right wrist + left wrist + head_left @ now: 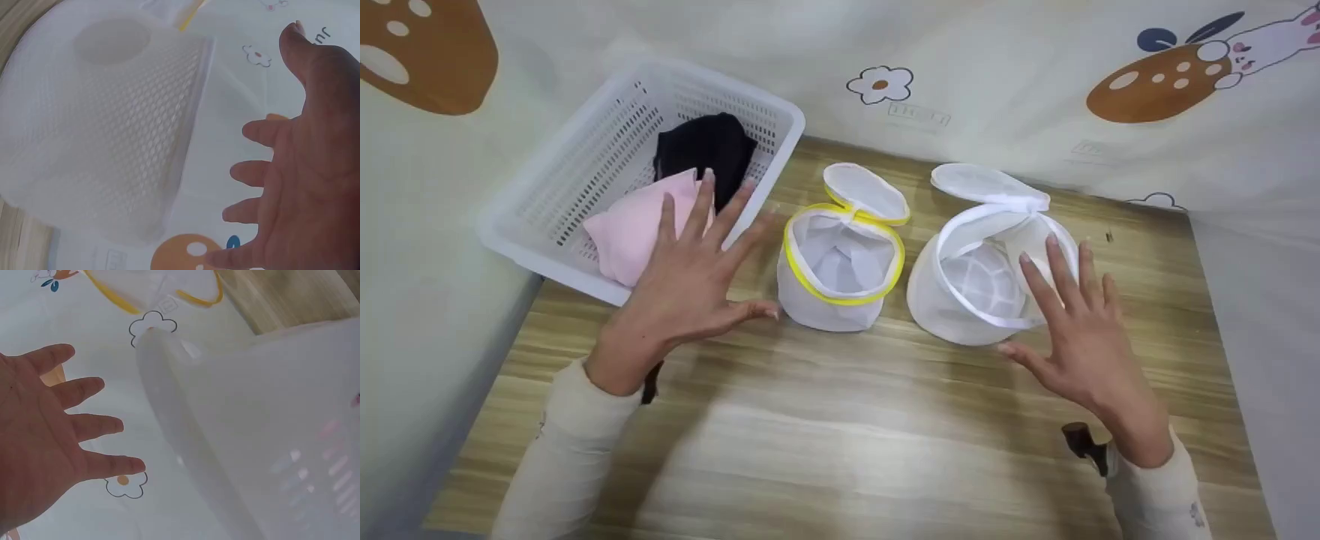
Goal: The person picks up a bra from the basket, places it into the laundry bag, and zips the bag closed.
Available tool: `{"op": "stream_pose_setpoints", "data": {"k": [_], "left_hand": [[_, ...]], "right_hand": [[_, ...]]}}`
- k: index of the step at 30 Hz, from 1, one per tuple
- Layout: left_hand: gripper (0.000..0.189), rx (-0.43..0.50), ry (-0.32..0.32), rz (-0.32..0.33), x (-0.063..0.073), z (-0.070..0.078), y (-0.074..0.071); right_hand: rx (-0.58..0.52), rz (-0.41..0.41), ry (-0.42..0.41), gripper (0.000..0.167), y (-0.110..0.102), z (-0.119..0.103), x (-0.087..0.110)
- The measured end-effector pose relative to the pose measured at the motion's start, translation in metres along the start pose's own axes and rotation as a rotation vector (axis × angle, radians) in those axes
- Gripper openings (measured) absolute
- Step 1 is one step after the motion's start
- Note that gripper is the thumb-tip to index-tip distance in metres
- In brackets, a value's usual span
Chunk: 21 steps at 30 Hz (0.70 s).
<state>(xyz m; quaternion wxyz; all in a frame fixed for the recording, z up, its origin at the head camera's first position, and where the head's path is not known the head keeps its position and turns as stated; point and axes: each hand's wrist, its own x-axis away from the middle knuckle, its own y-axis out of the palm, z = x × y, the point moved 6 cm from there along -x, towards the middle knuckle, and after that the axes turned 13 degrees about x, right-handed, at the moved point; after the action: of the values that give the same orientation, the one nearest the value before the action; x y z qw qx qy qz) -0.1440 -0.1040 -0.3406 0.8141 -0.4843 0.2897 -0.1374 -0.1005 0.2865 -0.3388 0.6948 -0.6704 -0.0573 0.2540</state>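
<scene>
My left hand is spread with nothing in it, overlapping the right side of a white plastic basket in the head view. Inside that basket lie a folded pink cloth and a folded black cloth. To the right of this hand stands a small mesh laundry bag with yellow trim, its round lid flipped back. My right hand, also spread and holding nothing, overlaps the right side of a larger mesh laundry bag with white trim. That bag's lid is folded back too.
Everything stands on a wood-grain table. A pale curtain printed with flowers and cartoon figures hangs behind it. A dark wrist-camera mount juts from the right wrist.
</scene>
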Motion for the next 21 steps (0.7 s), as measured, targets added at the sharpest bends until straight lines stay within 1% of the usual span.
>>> {"op": "stream_pose_setpoints", "data": {"k": [4, 6, 10, 13, 16, 19, 21], "left_hand": [[0.100, 0.000, -0.063, 0.016, 0.008, -0.019, -0.015], [0.098, 0.003, -0.112, 0.010, 0.010, -0.031, -0.023], [0.093, 0.022, -0.241, -0.024, 0.009, -0.059, -0.035], [0.090, 0.045, -0.334, -0.042, 0.007, -0.078, -0.043], [0.086, 0.098, -0.424, -0.012, 0.006, -0.097, -0.050], [0.085, 0.170, -0.512, 0.014, 0.005, -0.114, -0.053], [0.086, 0.224, -0.566, 0.001, 0.005, -0.124, -0.053]], "right_hand": [[-0.010, 0.109, -0.022, 0.089, -0.010, -0.017, -0.007], [-0.020, 0.166, -0.049, 0.087, -0.015, -0.027, -0.010], [-0.060, 0.274, -0.105, 0.083, -0.024, -0.047, -0.019], [-0.112, 0.331, -0.136, 0.079, -0.026, -0.061, -0.026], [-0.163, 0.367, -0.162, 0.075, -0.025, -0.073, -0.031], [-0.210, 0.372, -0.187, 0.073, -0.021, -0.083, -0.037], [-0.241, 0.359, -0.195, 0.072, -0.019, -0.088, -0.040]]}}
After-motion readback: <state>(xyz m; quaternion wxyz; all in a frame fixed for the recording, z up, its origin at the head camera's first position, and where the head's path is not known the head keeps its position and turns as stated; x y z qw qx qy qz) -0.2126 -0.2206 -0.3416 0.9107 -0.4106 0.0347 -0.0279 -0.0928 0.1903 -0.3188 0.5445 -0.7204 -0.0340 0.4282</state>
